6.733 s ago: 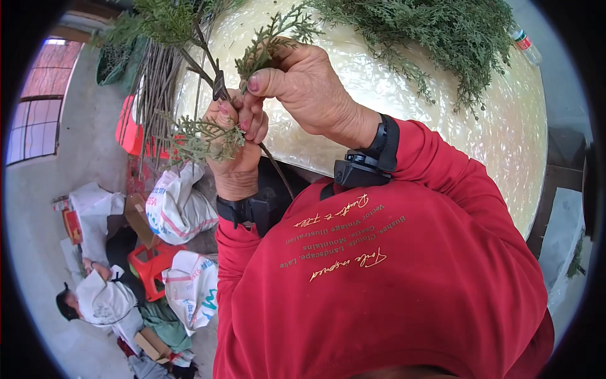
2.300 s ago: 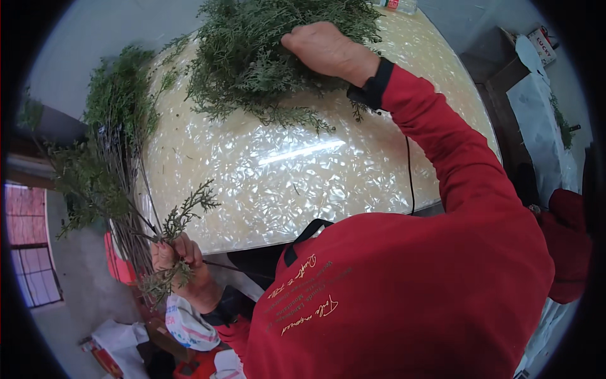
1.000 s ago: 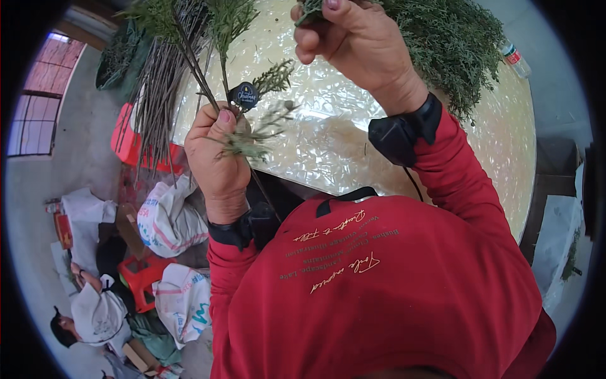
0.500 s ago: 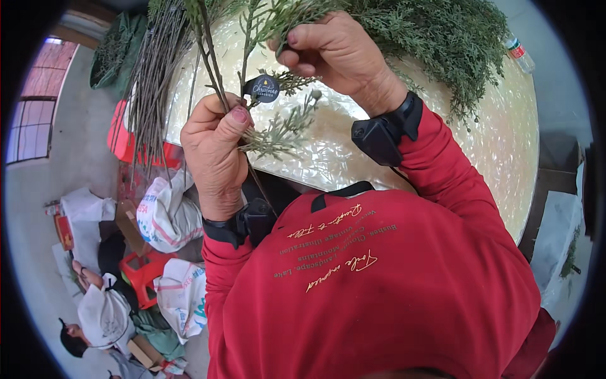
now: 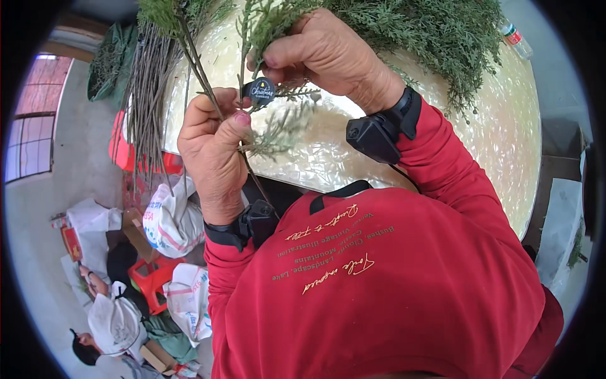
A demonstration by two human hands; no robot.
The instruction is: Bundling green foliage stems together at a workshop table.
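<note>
My left hand (image 5: 213, 148) is closed around the thin brown stems of several artificial evergreen branches (image 5: 203, 76), thumb on top. A round dark tag (image 5: 261, 93) hangs on a stem just above that thumb. Above and to the right, my right hand (image 5: 331, 57) pinches a green sprig (image 5: 270, 31) of the bunch between thumb and fingers, close over the tag. A paler, frosted sprig (image 5: 278, 131) sticks out to the right of my left hand, somewhat blurred. The exact spot under the right fingertips is hidden.
A pearly table (image 5: 442, 151) bears a heap of green foliage (image 5: 429, 50) at the far right, near a plastic bottle (image 5: 517, 39). Bare-stemmed branches (image 5: 151, 95) hang over its left edge. White sacks (image 5: 172, 218), a red stool (image 5: 151, 281) and another person (image 5: 113, 322) are at lower left.
My right hand has come down and left along the sprig, closer to the tag and my left hand. The left hand keeps its hold on the stems.
</note>
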